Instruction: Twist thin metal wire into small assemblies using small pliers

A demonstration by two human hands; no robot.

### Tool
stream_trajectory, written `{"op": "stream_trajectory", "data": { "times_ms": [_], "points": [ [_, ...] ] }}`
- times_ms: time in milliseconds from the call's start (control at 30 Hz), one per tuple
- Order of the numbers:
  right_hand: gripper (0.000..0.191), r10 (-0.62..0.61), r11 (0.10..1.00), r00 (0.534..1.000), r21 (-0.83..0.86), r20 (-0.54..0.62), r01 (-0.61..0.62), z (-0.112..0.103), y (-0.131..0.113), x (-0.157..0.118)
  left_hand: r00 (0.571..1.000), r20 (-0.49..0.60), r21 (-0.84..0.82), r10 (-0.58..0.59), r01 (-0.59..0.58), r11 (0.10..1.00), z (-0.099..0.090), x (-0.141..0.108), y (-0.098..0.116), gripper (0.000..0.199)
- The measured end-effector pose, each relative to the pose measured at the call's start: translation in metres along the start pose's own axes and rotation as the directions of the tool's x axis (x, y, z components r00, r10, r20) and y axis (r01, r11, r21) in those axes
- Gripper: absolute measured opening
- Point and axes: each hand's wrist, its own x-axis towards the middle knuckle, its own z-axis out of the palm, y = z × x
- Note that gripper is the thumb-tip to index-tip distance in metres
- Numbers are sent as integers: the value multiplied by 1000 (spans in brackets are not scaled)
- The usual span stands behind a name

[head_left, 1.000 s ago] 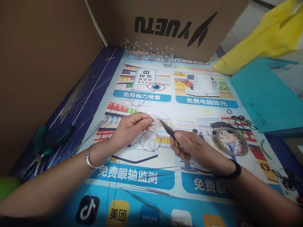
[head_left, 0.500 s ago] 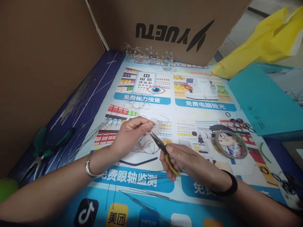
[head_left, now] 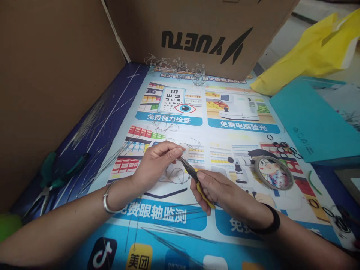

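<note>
My left hand [head_left: 157,161] pinches a thin wire piece between thumb and index finger; the wire [head_left: 180,175] loops below the fingertips over the printed sheet. My right hand [head_left: 212,187] is wrapped round the yellow-handled needle-nose pliers [head_left: 189,169]. The pliers' dark tips touch or nearly touch the wire at my left fingertips; whether the jaws grip it is too small to tell. Loose straight wires [head_left: 174,234] lie on the sheet in front of me. Another looped wire [head_left: 163,125] rests beyond my left hand.
Green-handled pliers [head_left: 49,183] and a wire bundle [head_left: 88,122] lie at the left. Cardboard walls [head_left: 202,18] stand behind and left. Beaded wire pieces [head_left: 180,65] sit at the back. A tape roll [head_left: 274,172], black rings [head_left: 284,148] and a teal box [head_left: 317,120] are at the right.
The pliers' tips have come closer to my left fingertips. My left hand has moved very slightly right and down. Both hands keep their holds.
</note>
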Motion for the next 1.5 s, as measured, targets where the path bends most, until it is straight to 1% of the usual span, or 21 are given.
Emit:
{"op": "stream_trajectory", "data": {
  "times_ms": [233,500,633,933,1100,1200,1267,1367,1500],
  "points": [
    [39,18,998,999,-54,-29,-19,2,-4,0,1000,-23,13,17,-16,1000,0,1,-3,14],
    [38,15,999,1000,-32,-21,-16,2,-4,0,1000,-21,24,14,-13,1000,0,1,-2,12],
    [36,23,998,999,-51,-36,-25,3,-6,0,1000,-20,51,15,-14,999,0,1,-2,13],
    [37,20,997,998,-74,-55,-24,5,-5,0,1000,-13,48,14,-14,999,0,1,0,11],
    [37,-7,994,996,-107,-91,-3,5,0,2,1000,-6,115,16,-15,993,1,1,5,8],
    [38,-32,989,994,-147,-109,16,5,3,2,998,11,191,56,-57,980,1,0,8,6],
    [39,-66,981,991,-187,-117,43,6,4,2,997,19,209,78,-81,975,0,-1,9,6],
    [42,-119,970,988,-223,-103,94,7,4,2,997,30,132,75,-79,988,0,-2,8,5],
    [42,-136,977,988,-177,-71,121,8,5,1,994,85,-50,75,-71,996,-2,-2,5,5]
  ]
}}
